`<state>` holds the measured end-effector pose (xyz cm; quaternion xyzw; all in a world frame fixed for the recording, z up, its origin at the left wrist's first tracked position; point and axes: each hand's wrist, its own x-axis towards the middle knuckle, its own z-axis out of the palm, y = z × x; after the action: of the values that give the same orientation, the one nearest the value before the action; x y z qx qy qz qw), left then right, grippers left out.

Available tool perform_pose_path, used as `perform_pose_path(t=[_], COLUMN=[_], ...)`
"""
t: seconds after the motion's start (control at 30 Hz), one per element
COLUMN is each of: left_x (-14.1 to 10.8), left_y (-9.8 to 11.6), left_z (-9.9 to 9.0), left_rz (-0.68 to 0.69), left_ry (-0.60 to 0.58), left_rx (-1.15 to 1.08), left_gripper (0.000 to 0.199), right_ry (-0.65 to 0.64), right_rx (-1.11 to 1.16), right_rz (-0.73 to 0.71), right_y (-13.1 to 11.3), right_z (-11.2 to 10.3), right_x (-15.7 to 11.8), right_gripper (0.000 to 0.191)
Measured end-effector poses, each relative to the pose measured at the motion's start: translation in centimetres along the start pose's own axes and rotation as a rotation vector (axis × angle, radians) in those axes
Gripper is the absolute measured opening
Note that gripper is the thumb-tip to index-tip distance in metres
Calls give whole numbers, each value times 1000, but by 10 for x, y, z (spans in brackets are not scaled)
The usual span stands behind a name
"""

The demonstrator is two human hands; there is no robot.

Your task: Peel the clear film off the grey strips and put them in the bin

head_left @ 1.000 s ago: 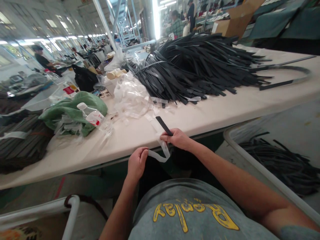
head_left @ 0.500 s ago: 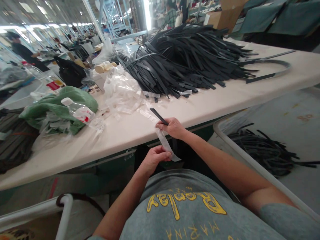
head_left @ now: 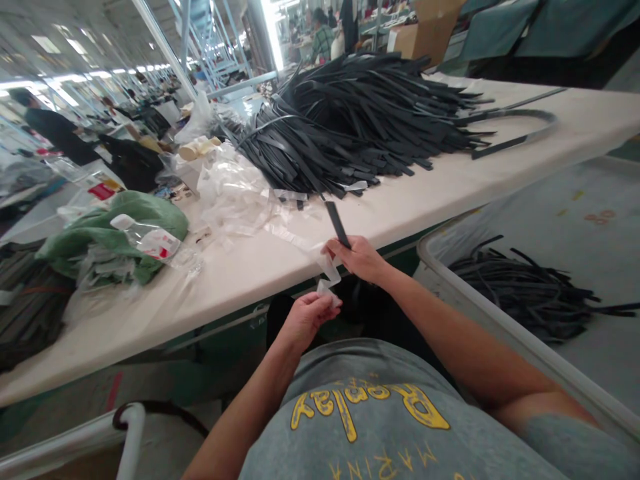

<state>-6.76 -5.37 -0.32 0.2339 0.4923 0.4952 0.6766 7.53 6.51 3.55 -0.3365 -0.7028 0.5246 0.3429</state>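
Note:
Between thumb and fingers, my left hand [head_left: 311, 316] pinches a translucent white film strip [head_left: 327, 270] in front of the table edge. A little higher and to the right, my right hand [head_left: 361, 259] is closed on a flat black strap [head_left: 337, 223], whose end points up and away over the table. The film runs up to the fingers of my right hand; whether it is attached to the strap I cannot tell. On the table beyond lies a large pile of black straps [head_left: 360, 120], with a heap of crumpled white film [head_left: 233, 187] to its left.
A pale table [head_left: 240, 280] spans the view. On its left are a green cloth [head_left: 135, 207], a plastic bottle [head_left: 150, 239] and bundled dark strips [head_left: 30, 307]. A white bin [head_left: 430, 257] with black straps stands at my right. Several people are in the background.
The film between my hands has gone from fairly straight to folded and crumpled at my left fingers. The strap in my right hand now points more upright. The view has shifted slightly right.

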Motion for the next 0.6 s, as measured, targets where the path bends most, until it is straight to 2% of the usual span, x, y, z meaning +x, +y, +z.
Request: perform_pose_path(t=[0.13, 0.27, 0.4, 0.6], left_x=[9, 16, 17, 13], left_y=[21, 29, 28, 27], left_z=[-1, 8, 20, 24], left_rz=[115, 170, 184, 210], left_ry=[124, 181, 155, 129], left_rx=[-264, -398, -404, -321], left_gripper=[36, 37, 37, 38], right_ry=[-193, -328, -351, -388], right_rx=[40, 29, 30, 54], right_rz=[91, 151, 183, 208], right_y=[-3, 5, 18, 27], right_z=[-10, 5, 19, 23], right_x=[-49, -83, -86, -78], right_gripper=[52, 52, 52, 51])
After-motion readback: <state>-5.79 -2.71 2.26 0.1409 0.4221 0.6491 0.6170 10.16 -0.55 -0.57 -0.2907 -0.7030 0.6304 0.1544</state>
